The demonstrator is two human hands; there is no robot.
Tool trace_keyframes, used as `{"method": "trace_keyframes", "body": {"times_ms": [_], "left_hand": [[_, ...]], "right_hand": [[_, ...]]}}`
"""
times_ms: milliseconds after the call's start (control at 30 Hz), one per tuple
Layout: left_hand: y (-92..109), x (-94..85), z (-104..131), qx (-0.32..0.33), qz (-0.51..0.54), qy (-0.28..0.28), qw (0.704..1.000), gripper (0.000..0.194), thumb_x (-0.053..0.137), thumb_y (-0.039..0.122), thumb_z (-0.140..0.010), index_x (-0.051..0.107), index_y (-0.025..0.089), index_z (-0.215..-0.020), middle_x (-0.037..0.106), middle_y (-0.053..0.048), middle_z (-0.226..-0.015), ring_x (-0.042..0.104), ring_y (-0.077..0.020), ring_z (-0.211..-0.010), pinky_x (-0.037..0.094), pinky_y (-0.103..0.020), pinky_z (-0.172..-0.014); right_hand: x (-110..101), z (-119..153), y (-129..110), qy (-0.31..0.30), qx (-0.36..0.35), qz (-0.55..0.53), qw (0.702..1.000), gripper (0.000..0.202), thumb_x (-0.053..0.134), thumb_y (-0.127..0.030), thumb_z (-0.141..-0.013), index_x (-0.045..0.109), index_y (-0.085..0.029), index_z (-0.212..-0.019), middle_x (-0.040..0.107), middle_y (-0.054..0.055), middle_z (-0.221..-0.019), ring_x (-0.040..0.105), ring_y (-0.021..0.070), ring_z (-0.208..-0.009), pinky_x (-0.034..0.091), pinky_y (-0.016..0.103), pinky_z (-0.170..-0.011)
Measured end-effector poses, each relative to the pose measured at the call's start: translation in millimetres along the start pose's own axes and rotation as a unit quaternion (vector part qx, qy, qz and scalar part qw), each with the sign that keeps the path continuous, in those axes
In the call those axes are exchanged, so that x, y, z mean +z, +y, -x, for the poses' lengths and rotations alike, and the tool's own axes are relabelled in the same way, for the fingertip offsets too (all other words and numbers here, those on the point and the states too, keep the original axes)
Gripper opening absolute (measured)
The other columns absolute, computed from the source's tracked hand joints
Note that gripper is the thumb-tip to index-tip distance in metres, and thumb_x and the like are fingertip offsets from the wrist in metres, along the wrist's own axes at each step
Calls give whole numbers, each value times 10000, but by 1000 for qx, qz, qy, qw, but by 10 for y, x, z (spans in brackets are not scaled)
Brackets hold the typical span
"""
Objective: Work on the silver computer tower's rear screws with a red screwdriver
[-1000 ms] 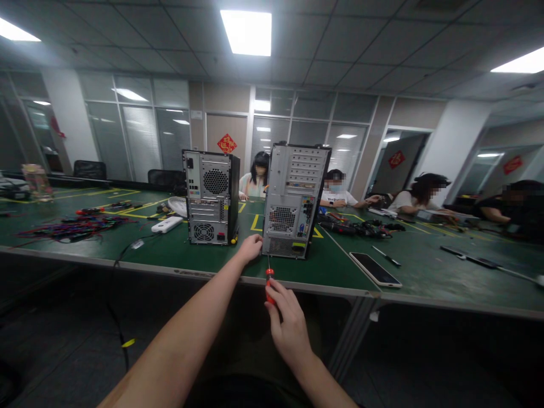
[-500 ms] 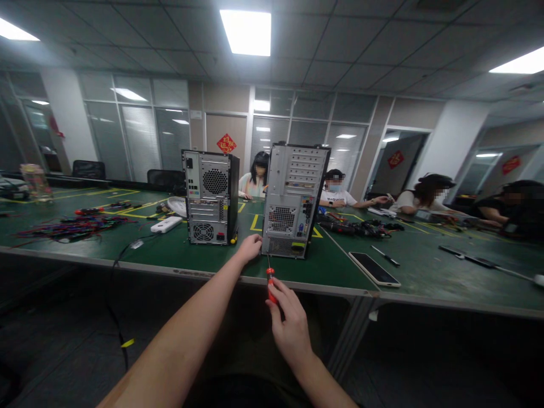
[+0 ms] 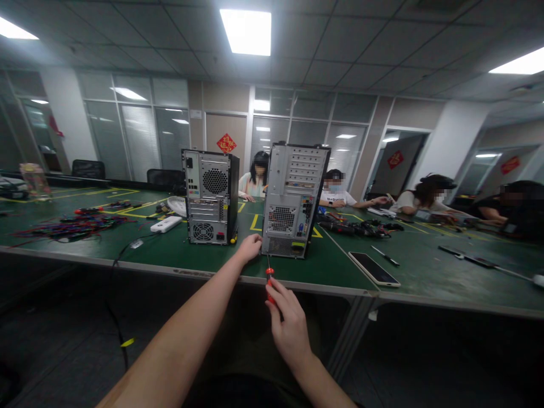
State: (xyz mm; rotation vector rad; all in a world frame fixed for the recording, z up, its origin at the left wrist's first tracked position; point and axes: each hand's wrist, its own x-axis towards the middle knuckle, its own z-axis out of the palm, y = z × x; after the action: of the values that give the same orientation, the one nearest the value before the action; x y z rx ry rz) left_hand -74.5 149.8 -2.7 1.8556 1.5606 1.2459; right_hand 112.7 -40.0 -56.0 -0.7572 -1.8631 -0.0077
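A tall computer case (image 3: pixel 283 195) stands upright with its metal back panel towards me. Around the red-and-black handle of a screwdriver (image 3: pixel 270 275) the fingers of my right hand (image 3: pixel 289 320) are closed. Its thin shaft points up to the bottom left corner of the case's back; the exact contact of the tip is too small to make out. My left hand (image 3: pixel 249 248) is curled against the lower left edge of the same case, and what its fingers hold, if anything, is hidden. To the left, a smaller computer case (image 3: pixel 208 198) also shows its back.
On the green table (image 3: pixel 323 272) lie a phone (image 3: pixel 374 269), a pen-like tool (image 3: pixel 385 255), a white power strip (image 3: pixel 166 224), a heap of coloured cables (image 3: pixel 80 225) and black cables (image 3: pixel 361 226). Several people sit across the table, one person (image 3: pixel 255 175) behind the cases.
Both hands and the cases hold their places; the screwdriver and right hand show only a very slight shift. Across the table, a person at the far right has moved a little.
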Motion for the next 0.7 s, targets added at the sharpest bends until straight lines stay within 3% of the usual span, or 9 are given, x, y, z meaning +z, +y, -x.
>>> {"method": "trace_keyframes", "body": {"times_ms": [267,700], "left_hand": [[-8,18,-17,6,2,2,1000,177,499,113,-836,670,153,-816,694,-34,-793,607,-164,-762,418,-258,-695],[31,-5,14,-1,6,-1,1000,186,507,117,-846,690,146,-833,703,-42,-780,620,-169,-756,434,-259,-700]], "right_hand": [[-10,-36,-19,33,68,-45,996,275,746,-242,-889,721,-212,-1161,714,124,-1244,694,271,-1158,588,416,-997],[-3,-5,-9,1,27,-59,998,430,552,-156,-995,650,-276,-1395,630,90,-1440,614,243,-1321,517,428,-1122]]}}
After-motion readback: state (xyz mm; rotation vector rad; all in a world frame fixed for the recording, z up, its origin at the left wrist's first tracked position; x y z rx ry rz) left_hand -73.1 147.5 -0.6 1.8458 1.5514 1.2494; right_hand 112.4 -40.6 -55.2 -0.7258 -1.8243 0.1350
